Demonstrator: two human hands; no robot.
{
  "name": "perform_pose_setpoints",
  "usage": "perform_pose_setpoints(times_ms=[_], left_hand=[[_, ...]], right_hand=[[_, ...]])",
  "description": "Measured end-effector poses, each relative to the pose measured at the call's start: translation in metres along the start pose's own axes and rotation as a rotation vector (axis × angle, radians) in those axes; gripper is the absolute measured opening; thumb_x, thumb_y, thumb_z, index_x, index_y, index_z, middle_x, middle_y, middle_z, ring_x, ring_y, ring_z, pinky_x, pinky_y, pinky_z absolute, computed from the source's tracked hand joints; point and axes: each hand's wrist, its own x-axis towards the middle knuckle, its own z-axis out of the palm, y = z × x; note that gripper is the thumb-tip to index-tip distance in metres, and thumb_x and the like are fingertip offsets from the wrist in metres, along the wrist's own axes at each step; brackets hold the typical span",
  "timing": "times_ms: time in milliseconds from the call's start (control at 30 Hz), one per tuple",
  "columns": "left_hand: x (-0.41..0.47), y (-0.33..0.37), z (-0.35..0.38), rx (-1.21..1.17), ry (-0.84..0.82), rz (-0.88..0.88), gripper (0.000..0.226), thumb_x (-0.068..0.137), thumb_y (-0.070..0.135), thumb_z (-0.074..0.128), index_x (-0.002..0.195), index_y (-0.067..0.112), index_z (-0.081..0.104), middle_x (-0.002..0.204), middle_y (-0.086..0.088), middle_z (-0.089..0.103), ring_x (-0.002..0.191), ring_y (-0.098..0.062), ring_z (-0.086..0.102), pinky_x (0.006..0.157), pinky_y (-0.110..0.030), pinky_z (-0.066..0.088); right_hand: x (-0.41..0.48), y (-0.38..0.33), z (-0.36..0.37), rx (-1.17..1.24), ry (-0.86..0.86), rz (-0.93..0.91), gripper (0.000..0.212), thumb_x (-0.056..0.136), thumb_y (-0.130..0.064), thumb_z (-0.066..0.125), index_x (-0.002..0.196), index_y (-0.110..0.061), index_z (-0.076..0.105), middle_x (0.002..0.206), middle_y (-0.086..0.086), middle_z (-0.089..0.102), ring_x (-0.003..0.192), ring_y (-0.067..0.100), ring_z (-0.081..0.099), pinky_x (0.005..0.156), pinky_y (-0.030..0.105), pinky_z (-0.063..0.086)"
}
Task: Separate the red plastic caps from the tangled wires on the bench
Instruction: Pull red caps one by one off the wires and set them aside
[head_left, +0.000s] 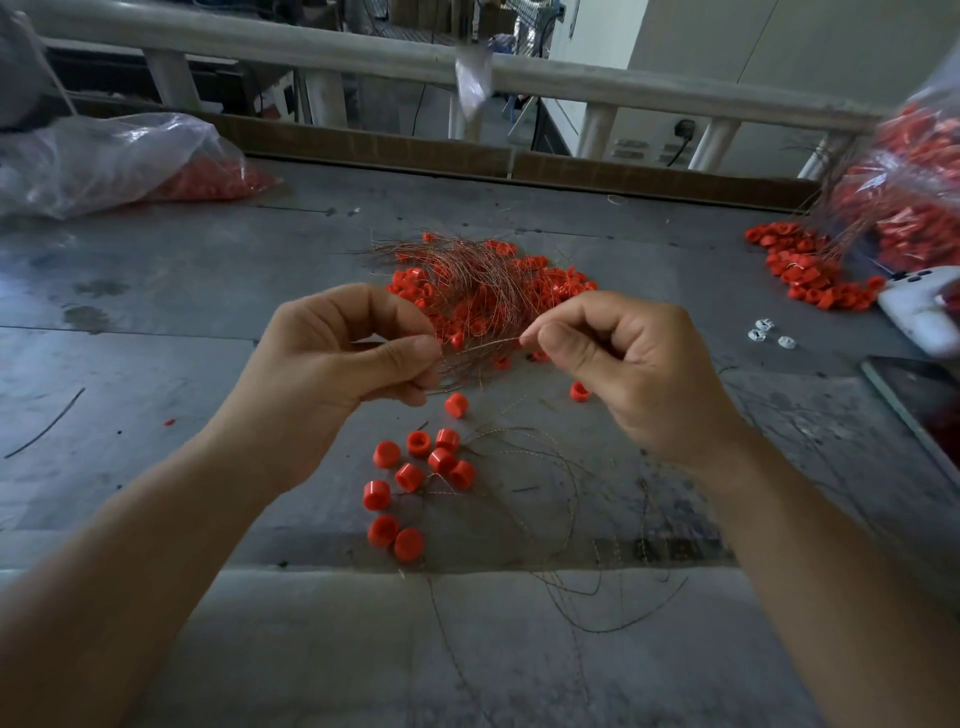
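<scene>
copper-coloured wires (470, 275) bunch in the left hand (343, 353), which grips them above the counter (156, 312). the right hand (613, 358) pinches one strand (493, 344). sorting looks midway: loose red caps (410, 478) lie beneath, with more under the tangle. the next move probably calls for drawing that strand clear.

The left hand (332, 358) is raised, fingers curled, thumb and fingers pinching wires (467, 283). Just beside it, the right hand (628, 364) pinches one strand (493, 343) between thumb and forefinger, other fingers curled.
</scene>
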Motion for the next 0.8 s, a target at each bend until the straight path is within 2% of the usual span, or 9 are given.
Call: perform_pose_setpoints(times_ms=[67,100,233,333,400,500,600,700,800], left_hand=[[0.000,-0.002,-0.002,0.156,0.010,0.028,0.016,0.053,0.028,0.074,0.068,0.022,0.071,0.063,0.001,0.066,0.056,-0.009,0.063,0.053,-0.016,0.051],[0.000,-0.003,-0.002,0.277,0.003,0.042,0.015,0.054,0.029,0.072,0.068,0.024,0.071,0.065,0.003,0.067,0.056,-0.007,0.063,0.053,-0.014,0.050],[0.001,-0.013,0.000,0.709,-0.119,-0.039,0.018,0.065,0.015,0.076,0.061,0.031,0.069,0.067,0.011,0.069,0.057,-0.006,0.063,0.058,-0.020,0.054],[0.002,-0.016,0.000,0.776,-0.158,-0.086,0.017,0.067,0.025,0.074,0.070,0.041,0.067,0.070,0.015,0.068,0.061,-0.008,0.063,0.063,-0.028,0.054],[0.005,-0.019,0.000,0.757,-0.083,-0.068,0.011,0.069,0.027,0.073,0.065,0.037,0.068,0.068,0.013,0.068,0.063,-0.010,0.063,0.062,-0.026,0.052],[0.013,-0.025,-0.007,0.773,0.111,0.007,0.023,0.075,0.020,0.071,0.059,0.034,0.064,0.062,0.011,0.066,0.058,-0.004,0.059,0.056,-0.020,0.048],[0.024,-0.031,-0.019,0.921,0.255,0.055,0.012,0.082,0.013,0.064,0.084,0.024,0.069,0.080,0.011,0.064,0.072,-0.005,0.057,0.066,-0.021,0.041],[0.035,-0.041,-0.030,1.025,0.334,0.039,0.029,0.086,0.010,0.060,0.114,0.016,0.061,0.106,-0.003,0.060,0.088,-0.011,0.051,0.079,-0.025,0.035],[0.041,-0.049,-0.030,1.021,0.307,0.037,0.045,0.087,0.008,0.058,0.129,0.018,0.048,0.122,-0.002,0.053,0.094,-0.008,0.047,0.083,-0.026,0.034]], right_hand=[[0.000,0.002,-0.005,-0.070,-0.046,0.047,0.013,0.085,-0.021,0.056,0.075,-0.023,0.065,0.057,-0.004,0.059,0.048,0.012,0.051,0.046,0.026,0.044],[0.001,0.003,-0.007,-0.132,-0.100,0.074,0.014,0.085,-0.019,0.058,0.073,-0.022,0.065,0.057,-0.003,0.059,0.048,0.013,0.051,0.045,0.025,0.042],[0.000,0.012,-0.006,-0.414,-0.385,0.185,0.014,0.085,-0.018,0.062,0.072,-0.021,0.065,0.063,-0.015,0.058,0.060,-0.007,0.052,0.055,0.007,0.038],[0.000,0.016,-0.004,-0.513,-0.507,0.239,0.015,0.086,-0.028,0.060,0.070,-0.029,0.059,0.068,-0.016,0.058,0.064,-0.009,0.052,0.056,0.008,0.038],[0.000,0.018,-0.005,-0.530,-0.511,0.252,0.015,0.085,-0.034,0.060,0.071,-0.030,0.059,0.069,-0.015,0.059,0.063,-0.007,0.052,0.055,0.009,0.036],[0.000,0.018,-0.006,-0.539,-0.504,0.257,0.015,0.083,-0.039,0.061,0.073,-0.029,0.061,0.069,-0.014,0.059,0.062,-0.004,0.052,0.056,0.010,0.034],[0.001,0.019,-0.005,-0.546,-0.523,0.266,0.015,0.083,-0.040,0.061,0.073,-0.029,0.059,0.071,-0.015,0.059,0.065,-0.004,0.053,0.057,0.011,0.036],[0.001,0.020,-0.004,-0.543,-0.536,0.273,0.015,0.084,-0.040,0.060,0.076,-0.028,0.061,0.074,-0.014,0.059,0.068,-0.002,0.054,0.061,0.012,0.040],[0.001,0.022,-0.005,-0.559,-0.542,0.261,0.015,0.084,-0.039,0.060,0.080,-0.025,0.063,0.075,-0.014,0.059,0.071,-0.002,0.054,0.064,0.014,0.043]])
